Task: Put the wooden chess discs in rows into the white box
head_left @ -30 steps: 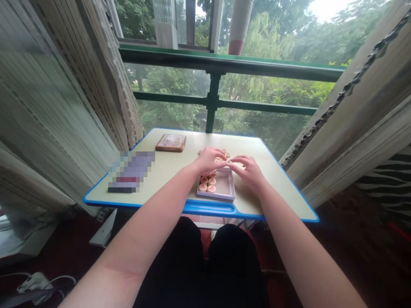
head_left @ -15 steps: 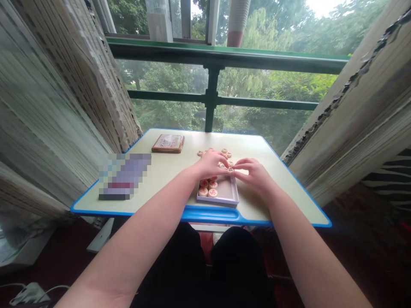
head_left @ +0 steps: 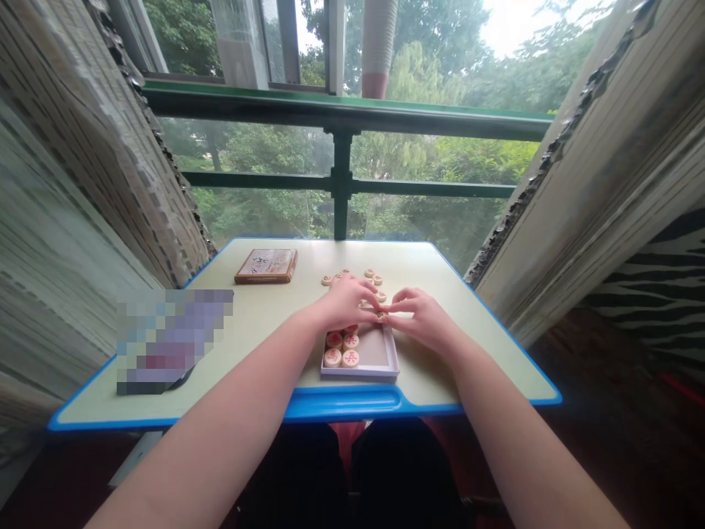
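The left hand (head_left: 349,303) and right hand (head_left: 421,319) are together, a chess piece (head_left: 380,316) pinched between them above the box (head_left: 392,353); packed pieces (head_left: 350,358) sit below the hands, loose pieces (head_left: 369,273) beyond them.

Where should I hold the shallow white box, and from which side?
Pinch the box's right wall from the right: the round pieces crowd the left half, leaving bare floor there, and the left hand and right hand cover the far end.

Bright daylight from the window (head_left: 264,169), washed-out sky (head_left: 512,26); warped edges, pixelated patch (head_left: 173,342)
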`<state>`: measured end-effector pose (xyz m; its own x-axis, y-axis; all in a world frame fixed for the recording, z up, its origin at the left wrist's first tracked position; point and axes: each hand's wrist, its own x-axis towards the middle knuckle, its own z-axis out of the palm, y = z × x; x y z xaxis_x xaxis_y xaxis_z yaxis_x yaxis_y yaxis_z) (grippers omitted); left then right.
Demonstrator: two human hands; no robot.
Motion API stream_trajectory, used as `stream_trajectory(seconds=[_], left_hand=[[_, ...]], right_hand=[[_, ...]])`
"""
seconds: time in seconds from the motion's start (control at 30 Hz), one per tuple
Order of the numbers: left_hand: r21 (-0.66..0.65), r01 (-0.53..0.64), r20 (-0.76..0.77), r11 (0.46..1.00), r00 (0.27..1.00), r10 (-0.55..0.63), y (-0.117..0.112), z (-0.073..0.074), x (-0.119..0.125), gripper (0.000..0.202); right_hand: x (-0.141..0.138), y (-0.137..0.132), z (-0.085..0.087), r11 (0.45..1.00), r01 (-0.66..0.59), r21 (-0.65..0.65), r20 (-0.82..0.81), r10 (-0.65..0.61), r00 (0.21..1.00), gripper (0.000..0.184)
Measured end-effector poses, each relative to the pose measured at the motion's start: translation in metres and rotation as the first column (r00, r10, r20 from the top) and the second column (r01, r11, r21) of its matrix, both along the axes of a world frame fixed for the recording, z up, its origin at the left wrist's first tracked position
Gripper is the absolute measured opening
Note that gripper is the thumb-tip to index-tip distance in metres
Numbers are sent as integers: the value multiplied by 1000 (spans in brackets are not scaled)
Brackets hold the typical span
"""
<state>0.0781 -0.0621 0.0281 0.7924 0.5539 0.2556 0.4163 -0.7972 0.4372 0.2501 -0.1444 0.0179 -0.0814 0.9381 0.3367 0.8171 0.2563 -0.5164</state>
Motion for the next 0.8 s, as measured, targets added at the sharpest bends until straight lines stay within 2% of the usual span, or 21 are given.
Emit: stream_trajectory(seconds=[0.23, 0.57, 0.8], left_hand=[[5, 5, 15, 1000, 1000, -5, 2, -2, -1, 15], [7, -13, -2, 1000, 1000, 13, 1, -4, 1, 11], [17, -17, -29, 1000, 999, 17, 1, -2, 0, 16]], right_hand=[[-1, 0, 3, 998, -6, -57, -42, 4, 999, 14], [-5, -2, 3, 998, -11, -59, -54, 8, 998, 15], [-4, -1, 2, 999, -4, -32, -18, 3, 1000, 14]])
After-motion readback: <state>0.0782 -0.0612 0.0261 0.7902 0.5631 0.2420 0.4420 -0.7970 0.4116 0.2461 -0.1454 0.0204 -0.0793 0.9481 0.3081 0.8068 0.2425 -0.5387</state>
